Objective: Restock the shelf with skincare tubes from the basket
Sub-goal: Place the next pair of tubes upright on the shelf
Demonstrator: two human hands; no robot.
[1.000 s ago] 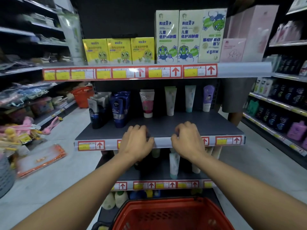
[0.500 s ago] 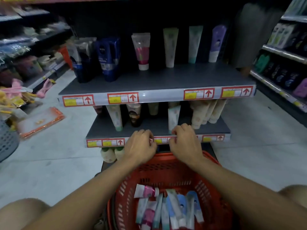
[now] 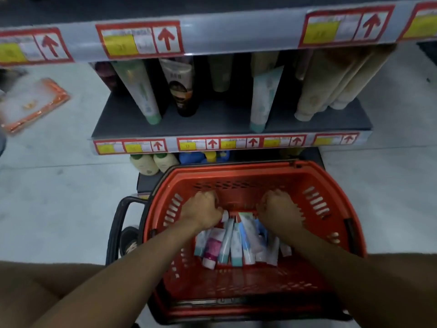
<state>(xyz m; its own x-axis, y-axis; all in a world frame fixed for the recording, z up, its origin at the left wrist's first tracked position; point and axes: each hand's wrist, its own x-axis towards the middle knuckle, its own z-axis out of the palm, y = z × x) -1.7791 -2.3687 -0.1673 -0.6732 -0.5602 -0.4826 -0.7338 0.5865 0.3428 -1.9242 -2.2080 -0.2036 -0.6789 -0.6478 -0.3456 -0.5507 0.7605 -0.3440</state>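
A red plastic basket [image 3: 331,176] stands on the floor in front of the shelf unit. Several skincare tubes [image 3: 227,242] lie side by side on its bottom, in white, pink, blue and teal. My left hand [image 3: 201,211] and my right hand [image 3: 281,211] are both down inside the basket at the far ends of the tubes, backs up and fingers curled downward. A white cap pokes out beside my left hand. The fingertips are hidden, so a grip on any tube does not show. Above the basket, the dark shelf [image 3: 212,124] holds standing tubes.
On that shelf stand a green-capped tube [image 3: 142,95], a dark tube [image 3: 182,91], a teal tube [image 3: 262,98] and beige tubes [image 3: 331,91]. A higher shelf edge [image 3: 236,31] with price labels overhangs. Pale bottles [image 3: 151,163] sit lowest. An orange packet [image 3: 30,105] lies on the floor to the left.
My view has tilted down from the upper shelves to the basket. Both hands dropped from the shelf edge, past the basket rim, into the basket onto the tubes.
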